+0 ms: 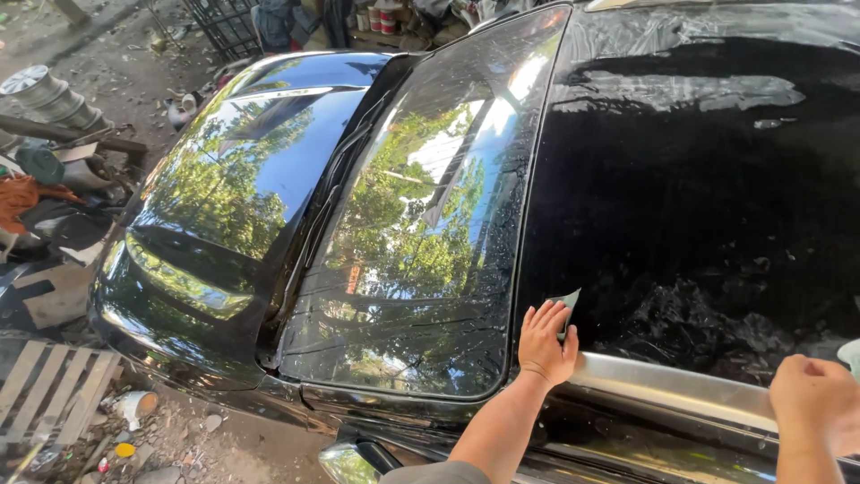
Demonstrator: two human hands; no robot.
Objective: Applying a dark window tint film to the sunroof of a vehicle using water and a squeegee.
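I look down on a glossy black car: its roof [699,188] is at the right, the windshield [421,233] in the middle and the hood [242,179] at the left. My left hand [546,342] presses a small grey-green squeegee card [567,302] onto the wet roof near the windshield's upper corner. My right hand [813,399] is closed at the roof's near edge, by the chrome roof rail [663,385]; something pale shows beside it at the frame's edge, too cut off to identify.
Clutter lies on the dirt left of the car: an alloy wheel [40,94], a wooden pallet [49,390], an orange cloth [22,197], cups. A black crate [224,25] and cans stand beyond the hood. A side mirror [354,459] juts below.
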